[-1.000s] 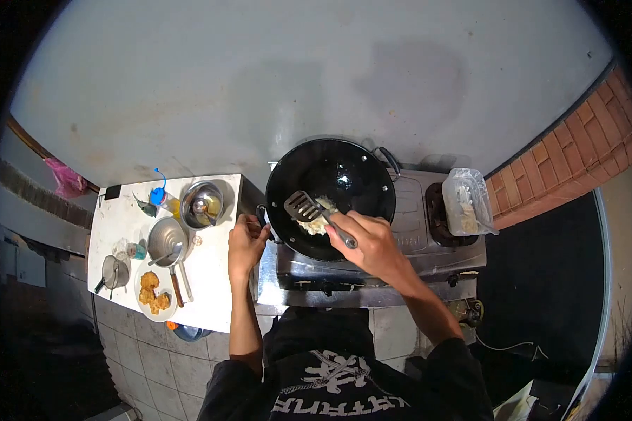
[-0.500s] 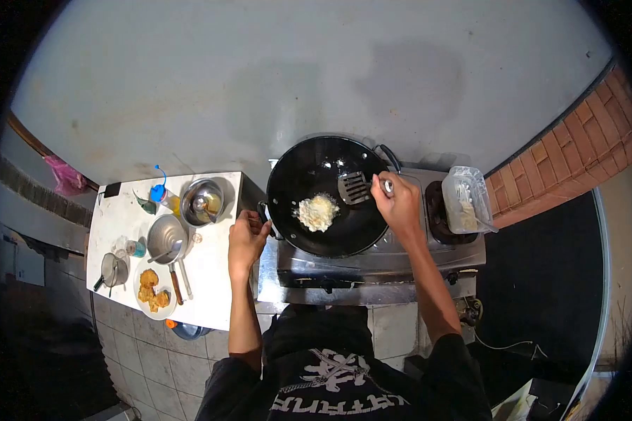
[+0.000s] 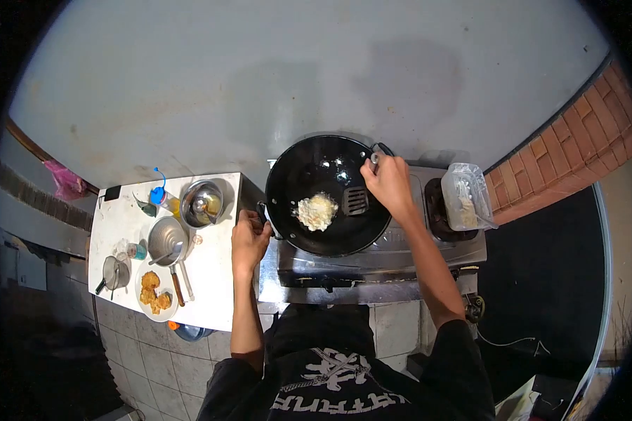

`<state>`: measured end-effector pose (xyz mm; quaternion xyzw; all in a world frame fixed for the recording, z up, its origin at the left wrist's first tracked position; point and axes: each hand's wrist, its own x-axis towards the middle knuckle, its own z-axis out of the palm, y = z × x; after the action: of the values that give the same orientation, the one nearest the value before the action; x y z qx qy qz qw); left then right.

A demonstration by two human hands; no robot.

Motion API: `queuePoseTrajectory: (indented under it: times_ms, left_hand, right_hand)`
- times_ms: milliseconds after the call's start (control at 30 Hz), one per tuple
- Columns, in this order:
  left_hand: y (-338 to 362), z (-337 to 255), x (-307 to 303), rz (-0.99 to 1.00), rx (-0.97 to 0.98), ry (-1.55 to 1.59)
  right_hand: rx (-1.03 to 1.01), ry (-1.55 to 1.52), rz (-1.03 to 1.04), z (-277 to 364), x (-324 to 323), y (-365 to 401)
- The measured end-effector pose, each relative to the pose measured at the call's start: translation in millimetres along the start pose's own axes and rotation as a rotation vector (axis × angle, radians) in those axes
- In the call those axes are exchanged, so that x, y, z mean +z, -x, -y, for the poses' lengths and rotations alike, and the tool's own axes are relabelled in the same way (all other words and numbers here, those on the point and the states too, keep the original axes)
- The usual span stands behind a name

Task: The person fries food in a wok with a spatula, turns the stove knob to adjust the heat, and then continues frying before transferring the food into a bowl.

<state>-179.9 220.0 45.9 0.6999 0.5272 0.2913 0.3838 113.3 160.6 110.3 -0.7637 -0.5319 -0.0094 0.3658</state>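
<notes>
Legibly, upside-down KATANA marks the black shirt (image 3: 428,379) while the right grip (image 3: 390,184) clasps a spatula (image 3: 356,201), the left grip (image 3: 251,240) the wok handle (image 3: 262,212).

Illumination is bright over the white tabletop (image 3: 214,281), which nears overexposure. The light source lies outside the frame. Two soft shadows fall on the grey wall (image 3: 154,91). Specular glare marks the black wok (image 3: 302,165) and steel stove (image 3: 372,263). Fisheye distortion bends straight edges; vignetting blackens the corners. Central detail is adequately sharp; the lower left is dim.
</notes>
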Motion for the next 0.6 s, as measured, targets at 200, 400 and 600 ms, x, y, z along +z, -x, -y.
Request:
queuePoseTrajectory:
  times_ms: [200,400,600]
  left_hand:
    - [2,-2,0,-0.035,-0.014,0.027]
    - [3,-5,2,-0.052,-0.031,0.004]
    - [1,-1,1,-0.052,-0.016,-0.009]
  right_hand:
    - [0.023,-0.083,0.082,-15,8,-15]
    - [0.071,-0.158,0.105,-39,-2,-6]
    - [0.086,-0.183,-0.013,-28,-8,20]
